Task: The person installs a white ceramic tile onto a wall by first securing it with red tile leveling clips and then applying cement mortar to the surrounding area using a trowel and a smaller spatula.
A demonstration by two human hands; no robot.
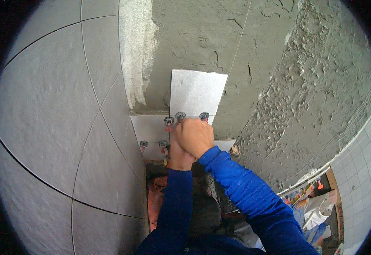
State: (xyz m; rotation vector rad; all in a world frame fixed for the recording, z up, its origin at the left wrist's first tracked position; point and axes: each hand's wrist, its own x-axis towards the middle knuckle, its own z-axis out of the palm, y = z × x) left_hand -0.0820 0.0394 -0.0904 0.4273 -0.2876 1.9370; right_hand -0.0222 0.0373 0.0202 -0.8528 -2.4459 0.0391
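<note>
R hand (195,136) clenched at clips (180,115) under grey tile (197,91), frame centre | L hand (179,155) beneath, grip cannot tell | mortar wall (279,85) upper right

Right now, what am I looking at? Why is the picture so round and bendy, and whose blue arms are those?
The picture comes from a wide camera worn on a person's head, looking at their own hands; that lens bends straight lines. The blue sleeves are theirs. The right hand and left hand are close together at the bottom edge of a pale tile set on a wall of rough grey mortar. Small round tile clips sit along that edge. What the fingers grip is hidden. Finished grey tiles cover the left wall.
</note>
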